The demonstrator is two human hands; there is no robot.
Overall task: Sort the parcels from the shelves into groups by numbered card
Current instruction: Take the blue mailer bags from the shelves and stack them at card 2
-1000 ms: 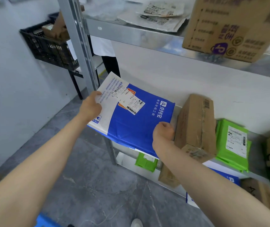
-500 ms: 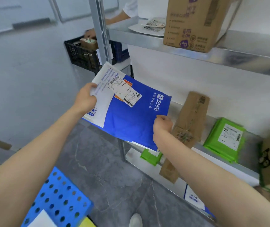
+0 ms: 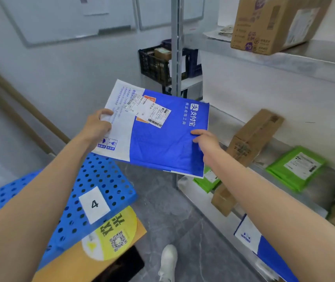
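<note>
View: head camera, the only one I have.
Parcel in hand: blue-and-white mailer [image 3: 158, 139], held flat in the air in front of me with its shipping label [image 3: 152, 112] facing up, clear of the shelves and above the floor.
Left grip: my left hand [image 3: 97, 127] pinches the white end at nine o'clock of the mailer, thumb on top, the other fingers hidden beneath.
Right grip: my right hand [image 3: 207, 141] pinches the blue edge at four o'clock, one digit on top and the rest tucked under.
Done so far: little that I can see. At seven o'clock the card marked 4 [image 3: 94, 204] lies on a blue perforated panel [image 3: 101, 176], with a yellow-and-orange parcel [image 3: 111, 237] touching its near edge. Whether that one is sorted I cannot tell.
Left to do: this mailer needs its group. On the steel shelves [image 3: 284, 62] wait a leaning brown carton [image 3: 252, 137] at three o'clock, a green mailer [image 3: 297, 167] beyond it, a second green mailer [image 3: 205, 182] below, a blue-and-white one [image 3: 264, 247] at five o'clock and a big carton [image 3: 270, 25] at one o'clock. I judge most of the job lies ahead.
Surface: grey stone-look floor [image 3: 172, 210] at six o'clock, my white shoe [image 3: 167, 261] on it.
Room: pale walls, a whiteboard [image 3: 67, 17] at eleven o'clock, a black crate [image 3: 154, 66] at twelve o'clock behind the shelf post.
</note>
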